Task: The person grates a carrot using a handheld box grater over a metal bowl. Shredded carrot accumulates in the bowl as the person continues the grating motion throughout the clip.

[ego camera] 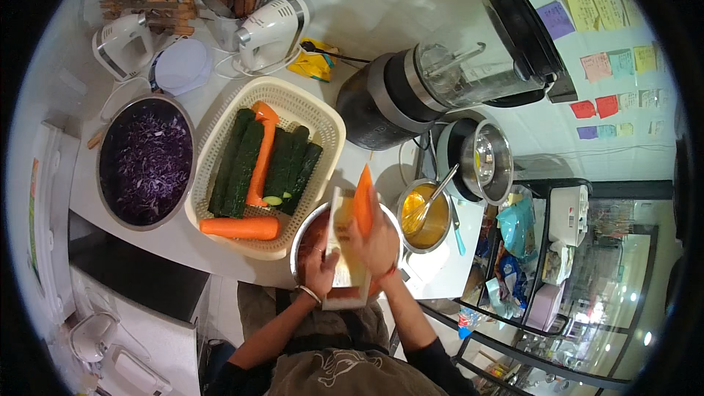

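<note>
My right hand (379,245) grips a peeled carrot (363,198), its pointed end facing away from me, over a pale slicer or grater board (347,253). My left hand (320,269) holds the left side of that board, which rests across a steel bowl (297,242). Reddish-orange contents show in the bowl, partly hidden by board and hands. To its left a cream plastic basket (330,121) holds several dark green cucumbers or zucchini (239,165), a long carrot (263,159) and a thick carrot (240,228) near its front rim.
A bowl of shredded purple cabbage (149,168) stands at left. Right of my hands are a bowl of yellow liquid (434,225) with a whisk (426,206) and a turquoise-handled knife (459,236). Behind stand a blender (385,102), hand mixers (272,30) and a steel bowl (495,159).
</note>
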Demonstrator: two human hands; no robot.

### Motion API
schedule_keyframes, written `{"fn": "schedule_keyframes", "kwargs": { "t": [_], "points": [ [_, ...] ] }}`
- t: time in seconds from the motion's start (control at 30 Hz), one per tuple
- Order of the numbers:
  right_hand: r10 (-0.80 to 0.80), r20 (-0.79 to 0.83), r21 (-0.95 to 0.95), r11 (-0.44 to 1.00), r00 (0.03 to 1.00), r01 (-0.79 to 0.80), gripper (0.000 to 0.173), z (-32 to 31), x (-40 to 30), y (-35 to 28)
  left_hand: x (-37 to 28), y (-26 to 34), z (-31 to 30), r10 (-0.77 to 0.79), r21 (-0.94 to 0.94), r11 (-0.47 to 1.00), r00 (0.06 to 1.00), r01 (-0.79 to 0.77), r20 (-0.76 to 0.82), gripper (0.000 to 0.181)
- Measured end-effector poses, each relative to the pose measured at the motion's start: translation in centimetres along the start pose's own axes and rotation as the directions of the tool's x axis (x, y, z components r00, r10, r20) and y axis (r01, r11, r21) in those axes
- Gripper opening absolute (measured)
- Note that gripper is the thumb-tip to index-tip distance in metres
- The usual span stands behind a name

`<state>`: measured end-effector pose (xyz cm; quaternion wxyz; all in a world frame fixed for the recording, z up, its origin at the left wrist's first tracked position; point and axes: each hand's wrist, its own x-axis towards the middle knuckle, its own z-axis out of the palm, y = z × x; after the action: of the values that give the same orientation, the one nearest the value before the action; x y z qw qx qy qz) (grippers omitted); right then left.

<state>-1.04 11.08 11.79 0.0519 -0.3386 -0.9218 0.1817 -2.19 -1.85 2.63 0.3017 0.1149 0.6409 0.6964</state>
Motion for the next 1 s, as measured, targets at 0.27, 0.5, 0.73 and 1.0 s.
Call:
{"fn": "schedule_keyframes", "kwargs": {
  "t": [0.27, 0.5, 0.73, 1.0],
  "points": [
    [-0.021, 0.199, -0.006, 1.000, 0.980, 0.023, 0.076, -2.0, -11.7, -0.3, 0.5, -0.3, -0.1, -0.034, -0.100, 0.994, 0.999, 0.035, 0.017, 0.054],
    [0.050, 0.146, 0.003, 0.999, 0.988, -0.050, 0.071, -0.7, -8.7, 0.1, 0.4, 0.6, -0.2, -0.071, -0.127, 0.989, 0.997, 0.076, 0.041, 0.057],
    [0.021, 0.057, -0.010, 1.000, 0.998, -0.020, 0.068, -0.1, -5.9, -0.8, 1.1, 0.6, 0.1, -0.061, -0.064, 0.996, 0.998, 0.060, -0.008, 0.059],
    [-0.018, -0.067, 0.063, 0.998, 0.998, 0.022, 0.069, 0.9, -5.4, -1.0, 1.9, 0.6, 0.1, -0.039, -0.042, 0.999, 0.995, 0.035, -0.090, 0.056]
  ]
}}
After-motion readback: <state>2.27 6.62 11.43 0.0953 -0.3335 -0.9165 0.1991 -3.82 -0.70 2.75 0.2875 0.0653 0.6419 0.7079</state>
